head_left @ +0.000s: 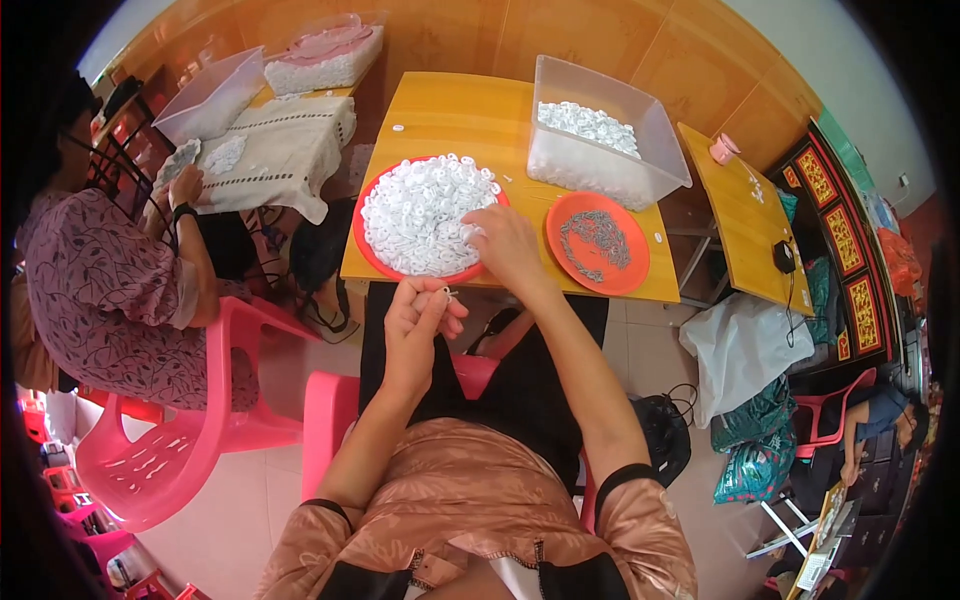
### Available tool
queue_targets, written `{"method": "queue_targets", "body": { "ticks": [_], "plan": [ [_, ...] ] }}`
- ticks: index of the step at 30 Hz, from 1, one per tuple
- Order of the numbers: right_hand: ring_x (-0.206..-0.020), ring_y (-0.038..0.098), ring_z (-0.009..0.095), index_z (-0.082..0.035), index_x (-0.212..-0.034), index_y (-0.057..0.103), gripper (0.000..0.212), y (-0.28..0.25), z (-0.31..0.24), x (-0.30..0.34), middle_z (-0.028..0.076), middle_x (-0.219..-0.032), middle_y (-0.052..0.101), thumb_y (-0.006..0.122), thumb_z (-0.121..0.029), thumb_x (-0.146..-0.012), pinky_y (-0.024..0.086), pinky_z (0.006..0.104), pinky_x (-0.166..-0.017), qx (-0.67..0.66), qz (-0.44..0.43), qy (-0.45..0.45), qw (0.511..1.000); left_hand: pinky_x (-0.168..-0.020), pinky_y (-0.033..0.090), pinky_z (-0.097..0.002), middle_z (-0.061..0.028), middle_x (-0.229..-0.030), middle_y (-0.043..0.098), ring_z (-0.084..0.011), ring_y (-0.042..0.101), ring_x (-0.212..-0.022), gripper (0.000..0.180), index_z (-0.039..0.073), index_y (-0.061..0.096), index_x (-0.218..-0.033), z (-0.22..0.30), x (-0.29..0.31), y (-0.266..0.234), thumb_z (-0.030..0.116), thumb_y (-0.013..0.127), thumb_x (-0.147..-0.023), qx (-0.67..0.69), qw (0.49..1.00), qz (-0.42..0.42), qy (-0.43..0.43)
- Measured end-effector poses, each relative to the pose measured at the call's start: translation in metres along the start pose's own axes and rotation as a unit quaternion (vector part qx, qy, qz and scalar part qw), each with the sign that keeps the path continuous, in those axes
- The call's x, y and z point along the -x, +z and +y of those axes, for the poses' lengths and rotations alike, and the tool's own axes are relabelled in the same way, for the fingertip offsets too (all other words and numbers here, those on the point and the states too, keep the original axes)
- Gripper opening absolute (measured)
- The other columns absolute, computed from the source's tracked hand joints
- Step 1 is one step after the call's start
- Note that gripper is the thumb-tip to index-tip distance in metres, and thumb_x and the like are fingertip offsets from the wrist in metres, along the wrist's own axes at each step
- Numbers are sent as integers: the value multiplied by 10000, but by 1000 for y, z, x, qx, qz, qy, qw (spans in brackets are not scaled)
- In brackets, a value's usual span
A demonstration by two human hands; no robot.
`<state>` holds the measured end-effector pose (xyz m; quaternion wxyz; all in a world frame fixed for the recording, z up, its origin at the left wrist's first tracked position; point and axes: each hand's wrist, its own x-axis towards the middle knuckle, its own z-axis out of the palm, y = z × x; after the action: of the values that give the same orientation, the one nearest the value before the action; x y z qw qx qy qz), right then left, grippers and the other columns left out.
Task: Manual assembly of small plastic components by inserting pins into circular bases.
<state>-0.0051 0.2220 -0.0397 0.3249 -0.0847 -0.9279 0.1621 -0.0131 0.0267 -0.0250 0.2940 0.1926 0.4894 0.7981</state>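
A red round tray (362,243) heaped with small white plastic pieces (425,210), many ring-shaped, sits at the near edge of the yellow table. Just in front of it, my left hand (412,335) is closed, pinching a small white piece (450,294) between thumb and fingers. My right hand (508,245) reaches over the tray's right side, its fingertips bent against the heap; whatever they grip is hidden. To the right of that hand lies an orange-red plate (625,280) with small grey metal parts (602,243).
Behind the plate stands a clear plastic bin (655,165) of white pieces. A co-worker (130,280) sits at a cloth-covered table (290,150) on the left, beside a pink chair (215,400). A second yellow table (735,235) and a white sack (745,345) are on the right.
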Motion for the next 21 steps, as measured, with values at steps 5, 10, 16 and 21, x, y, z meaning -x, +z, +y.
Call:
{"method": "queue_targets", "body": {
  "ticks": [5,10,16,21],
  "plan": [
    [-834,586,285,-71,-764,672,92,21,18,-4,107,-794,613,614,-135,-732,451,418,-728,74,-92,8,993,-573,416,-198,-65,-780,629,-79,536,-616,107,64,489,-993,-2,-1,1,152,503,-933,6,1000,-6,-27],
    [-741,595,267,-72,-805,695,105,9,8,4,119,-766,622,627,-114,-736,462,389,-672,-23,17,26,999,-577,417,-197,-69,-796,635,-77,538,-623,123,63,485,-1005,-4,-2,-3,161,506,-934,13,1000,-4,-20],
    [-595,504,90,19,-978,665,205,-34,-46,29,19,-705,609,651,-98,-811,402,217,-549,-501,-14,351,791,-602,430,-196,-86,-877,652,-84,569,-674,164,52,484,-1045,4,2,0,171,509,-935,6,1000,1,2],
    [-619,485,43,29,-1021,647,227,-56,-67,57,4,-766,614,636,-108,-840,358,171,-537,-640,-54,358,678,-628,437,-203,-91,-894,658,-89,586,-718,177,31,483,-1049,12,9,6,159,513,-931,-8,1000,-14,-1]
  ]
}}
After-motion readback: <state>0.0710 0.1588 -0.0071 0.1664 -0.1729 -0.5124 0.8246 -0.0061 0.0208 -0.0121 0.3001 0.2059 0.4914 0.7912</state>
